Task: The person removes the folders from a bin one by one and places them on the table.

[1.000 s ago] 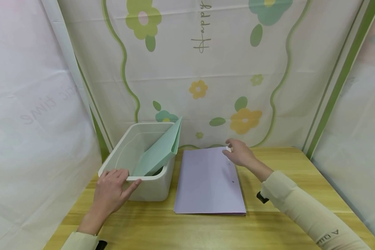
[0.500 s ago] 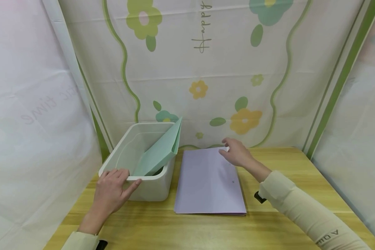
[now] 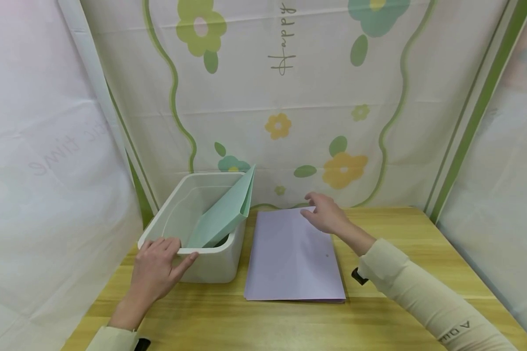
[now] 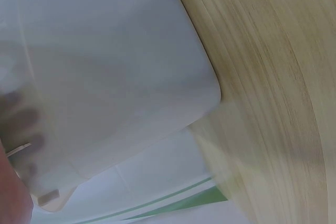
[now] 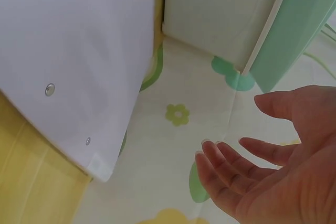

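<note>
My left hand (image 3: 152, 268) grips the near rim of a white plastic bin (image 3: 211, 265), fingers over the edge and thumb outside. In the left wrist view, finger shadows show through the bin wall (image 4: 115, 66). A mint-green folder (image 3: 221, 214) leans tilted inside the bin, its upper end above the right rim. Flat on the table lies a lavender folder (image 3: 294, 258) with small metal rivets. Over its far right corner hovers my right hand (image 3: 327, 214), fingers loosely bent and holding nothing; the right wrist view shows a gap between hand (image 5: 283, 166) and folder.
The wooden table (image 3: 395, 234) meets a white flower-printed cloth (image 3: 246, 87) at the back. Similar cloth hangs on the left and right sides. The bin stands close beside the lavender folder's left edge.
My right hand has drifted slightly left above the far edge of the lavender folder. My left hand, the bin and both folders have stayed in place.
</note>
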Demonstrator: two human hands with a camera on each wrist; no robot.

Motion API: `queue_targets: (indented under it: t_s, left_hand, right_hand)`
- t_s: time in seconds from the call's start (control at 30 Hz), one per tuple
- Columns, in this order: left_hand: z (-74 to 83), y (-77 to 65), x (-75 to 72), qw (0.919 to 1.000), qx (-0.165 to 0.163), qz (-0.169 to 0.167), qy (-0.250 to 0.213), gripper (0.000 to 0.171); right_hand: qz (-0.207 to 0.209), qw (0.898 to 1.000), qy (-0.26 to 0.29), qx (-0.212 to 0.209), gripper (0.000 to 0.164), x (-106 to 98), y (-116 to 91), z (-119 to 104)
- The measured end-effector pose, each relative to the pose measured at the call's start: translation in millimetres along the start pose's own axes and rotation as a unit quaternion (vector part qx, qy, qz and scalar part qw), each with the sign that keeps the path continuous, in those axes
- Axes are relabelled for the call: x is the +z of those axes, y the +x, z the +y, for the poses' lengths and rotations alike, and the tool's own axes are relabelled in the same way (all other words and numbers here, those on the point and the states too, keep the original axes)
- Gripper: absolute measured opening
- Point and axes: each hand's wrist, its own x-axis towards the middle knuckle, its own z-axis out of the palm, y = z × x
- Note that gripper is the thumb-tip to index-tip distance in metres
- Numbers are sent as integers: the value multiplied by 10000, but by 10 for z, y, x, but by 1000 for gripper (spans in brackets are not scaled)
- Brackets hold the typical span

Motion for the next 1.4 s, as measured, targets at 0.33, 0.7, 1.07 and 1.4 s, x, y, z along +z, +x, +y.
queue_targets:
  t_s: [0.33,0.7,1.07,1.4]
  left_hand:
    - [-5,-1,-2,10000,0,-10,-1,48]
    - [-5,-13,8,10000,-17,-11,4,48]
    - [-2,-2,7,10000,-4,-26,18,48]
    - [-1,0,5,10000,13,-6,52,48]
  right_hand:
    - [65,10000,-8,-20,47,39,11,-35]
    - [68,9998,2,-165,49,86,20,-67]
    - [128,9978,105,-639,48,76,-16,-183]
    - [199,9941,292,-1028,49,90,-14,-238]
